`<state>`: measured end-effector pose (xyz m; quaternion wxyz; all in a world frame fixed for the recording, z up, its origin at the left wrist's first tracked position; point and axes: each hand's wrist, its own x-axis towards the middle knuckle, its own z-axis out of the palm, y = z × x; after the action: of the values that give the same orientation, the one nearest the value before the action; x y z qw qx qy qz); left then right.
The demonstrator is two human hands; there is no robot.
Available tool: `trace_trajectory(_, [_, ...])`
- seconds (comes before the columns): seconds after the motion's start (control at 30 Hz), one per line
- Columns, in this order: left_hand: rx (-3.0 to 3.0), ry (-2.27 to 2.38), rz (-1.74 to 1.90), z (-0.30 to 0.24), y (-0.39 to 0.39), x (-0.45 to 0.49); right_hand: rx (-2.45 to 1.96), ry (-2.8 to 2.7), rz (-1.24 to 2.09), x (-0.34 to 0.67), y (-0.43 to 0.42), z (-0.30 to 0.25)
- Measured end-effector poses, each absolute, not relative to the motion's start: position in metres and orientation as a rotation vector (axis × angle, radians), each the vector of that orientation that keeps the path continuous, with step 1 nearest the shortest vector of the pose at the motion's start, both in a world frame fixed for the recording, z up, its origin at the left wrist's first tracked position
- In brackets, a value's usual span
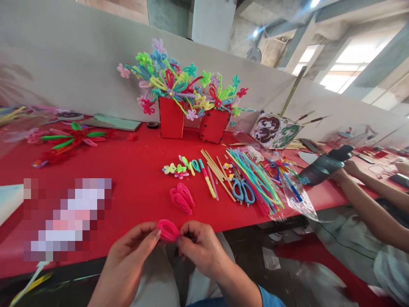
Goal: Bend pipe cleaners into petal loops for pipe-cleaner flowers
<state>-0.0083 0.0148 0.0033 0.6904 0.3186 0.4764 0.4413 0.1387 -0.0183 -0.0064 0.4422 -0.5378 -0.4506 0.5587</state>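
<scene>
Between my two hands, just off the table's front edge, is a looped pink pipe-cleaner petal. My left hand pinches its rounded left side between thumb and fingers. At its right end, my right hand closes on the gathered tip with thumb and forefinger. Beyond them on the red table lies a bunch of similar pink petals. Farther back are small pipe-cleaner flowers, wooden sticks, blue-handled scissors and a pile of loose pipe cleaners.
Two red vases of pipe-cleaner flowers stand by the wall. A painted box holds brushes at back right. A large pipe-cleaner flower lies at left, near a blurred-out object. At right, another person's arms rest near a dark bottle.
</scene>
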Motion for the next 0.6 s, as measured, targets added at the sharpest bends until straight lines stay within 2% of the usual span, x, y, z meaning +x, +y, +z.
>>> trace_trajectory(0.23, [0.749,1.123,0.994,-0.001,0.017,-0.01,-1.4,-1.274,1.25,0.14,-0.021,-0.001])
trace_trajectory(0.6, [0.858,1.09,0.933,-0.006,0.018,-0.013,-1.236,-1.154,1.437,0.142,-0.019,-0.008])
